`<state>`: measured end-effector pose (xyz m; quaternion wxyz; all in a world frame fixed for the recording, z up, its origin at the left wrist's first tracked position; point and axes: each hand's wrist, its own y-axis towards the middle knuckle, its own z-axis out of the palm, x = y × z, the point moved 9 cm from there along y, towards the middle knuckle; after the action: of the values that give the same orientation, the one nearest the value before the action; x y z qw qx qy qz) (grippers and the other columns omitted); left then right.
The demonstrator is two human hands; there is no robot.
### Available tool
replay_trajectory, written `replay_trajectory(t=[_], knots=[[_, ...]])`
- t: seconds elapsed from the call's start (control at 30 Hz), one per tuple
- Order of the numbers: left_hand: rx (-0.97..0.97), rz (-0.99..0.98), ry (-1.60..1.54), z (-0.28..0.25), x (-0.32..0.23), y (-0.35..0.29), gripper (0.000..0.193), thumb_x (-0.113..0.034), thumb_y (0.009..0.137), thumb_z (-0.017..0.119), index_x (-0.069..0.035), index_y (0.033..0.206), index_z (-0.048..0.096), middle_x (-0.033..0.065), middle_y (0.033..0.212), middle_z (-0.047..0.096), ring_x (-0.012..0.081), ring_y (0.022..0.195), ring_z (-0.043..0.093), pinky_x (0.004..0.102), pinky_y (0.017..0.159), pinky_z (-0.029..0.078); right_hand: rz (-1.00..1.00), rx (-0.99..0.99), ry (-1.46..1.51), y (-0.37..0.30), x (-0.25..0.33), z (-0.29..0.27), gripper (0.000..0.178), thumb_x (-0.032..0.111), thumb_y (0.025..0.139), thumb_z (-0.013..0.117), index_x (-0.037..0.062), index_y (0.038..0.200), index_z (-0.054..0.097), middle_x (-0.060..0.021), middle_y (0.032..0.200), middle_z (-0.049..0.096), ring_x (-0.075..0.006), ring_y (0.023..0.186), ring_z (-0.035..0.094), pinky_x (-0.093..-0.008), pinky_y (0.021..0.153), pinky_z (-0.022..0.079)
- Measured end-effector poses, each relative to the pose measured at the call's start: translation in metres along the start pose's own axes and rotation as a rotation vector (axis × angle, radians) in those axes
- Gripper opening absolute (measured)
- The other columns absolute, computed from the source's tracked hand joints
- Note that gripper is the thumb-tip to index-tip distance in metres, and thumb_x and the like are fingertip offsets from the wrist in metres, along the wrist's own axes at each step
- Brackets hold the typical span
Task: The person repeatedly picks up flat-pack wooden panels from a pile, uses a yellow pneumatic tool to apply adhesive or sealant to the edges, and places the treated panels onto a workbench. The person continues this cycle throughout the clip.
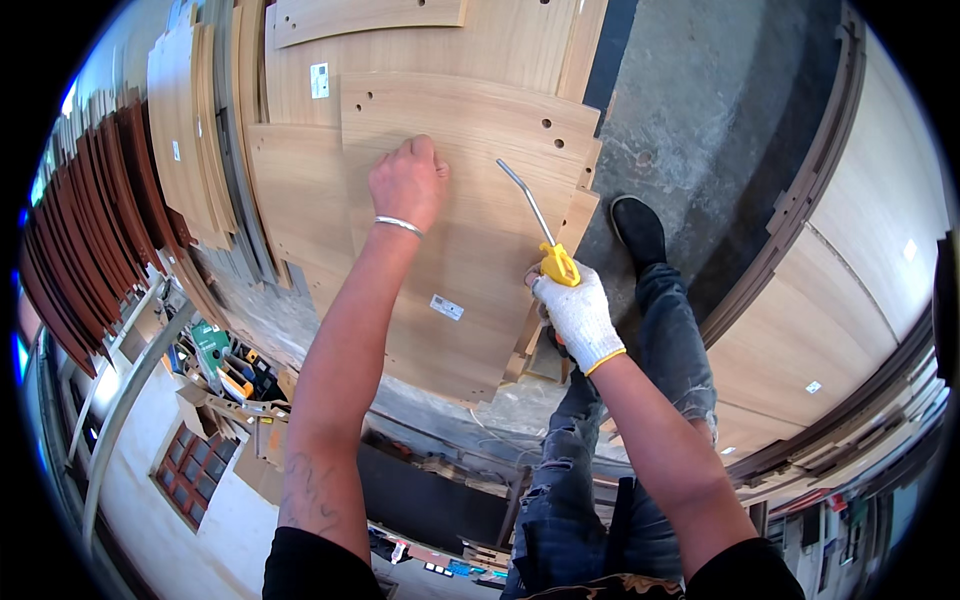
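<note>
My right hand (580,312), in a white knit glove with a yellow cuff edge, grips a yellow air blow gun (560,266). Its long bent metal nozzle points up and to the left over a light wood-grain panel (470,190). My bare left hand (408,182), with a silver bangle at the wrist, is closed in a fist over the same panel. The underside of that fist is hidden, so I cannot tell whether it holds anything or touches the surface. Drilled holes run near the panel's far edge, and a small white label (447,307) lies on its near part.
More wood-grain panels (430,40) lie beneath and beyond. Upright pale boards (185,130) and dark red-brown strips (85,220) stand at the left. Another panel stack (850,300) is at the right, past the grey concrete floor (700,110). Tools and boxes (225,360) are at lower left.
</note>
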<state>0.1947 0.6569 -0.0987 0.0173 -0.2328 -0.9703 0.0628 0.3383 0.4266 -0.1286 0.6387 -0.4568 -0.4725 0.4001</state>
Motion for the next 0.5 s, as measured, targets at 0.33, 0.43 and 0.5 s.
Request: replay_trajectory(t=[0.33,0.43,0.5], knots=[[0.063,-0.1,-0.134,0.008,0.013,0.001,0.015,-0.011,0.071,0.069,-0.012,0.077,0.055,0.0051,0.068,0.062,0.029,0.061,0.062,0.0417,0.056,0.048,0.004,-0.003,0.017,0.001,0.001,-0.003,0.018,0.021,0.085,0.07,0.0041,0.092,0.068,-0.0036,0.063,0.06,-0.0127,0.052,0.059,-0.03,0.052,0.048],[0.054,-0.147,-0.207,0.01,0.021,-0.001,0.017,-0.011,0.07,0.07,-0.012,0.078,0.055,0.0042,0.066,0.06,0.0268,0.058,0.06,0.0401,0.054,0.048,0.029,-0.003,-0.001,0.003,0.001,-0.004,0.018,0.021,0.085,0.07,0.0043,0.092,0.068,-0.0035,0.064,0.06,-0.0125,0.053,0.059,-0.0301,0.052,0.048],[0.027,-0.134,-0.232,0.01,0.019,-0.002,0.017,-0.009,0.07,0.069,-0.012,0.076,0.053,0.0043,0.066,0.06,0.0285,0.057,0.059,0.0416,0.052,0.046,0.02,-0.003,0.001,0.003,0.002,-0.005,0.018,0.021,0.085,0.069,0.0045,0.092,0.068,-0.0035,0.064,0.06,-0.0124,0.053,0.059,-0.0301,0.052,0.048]])
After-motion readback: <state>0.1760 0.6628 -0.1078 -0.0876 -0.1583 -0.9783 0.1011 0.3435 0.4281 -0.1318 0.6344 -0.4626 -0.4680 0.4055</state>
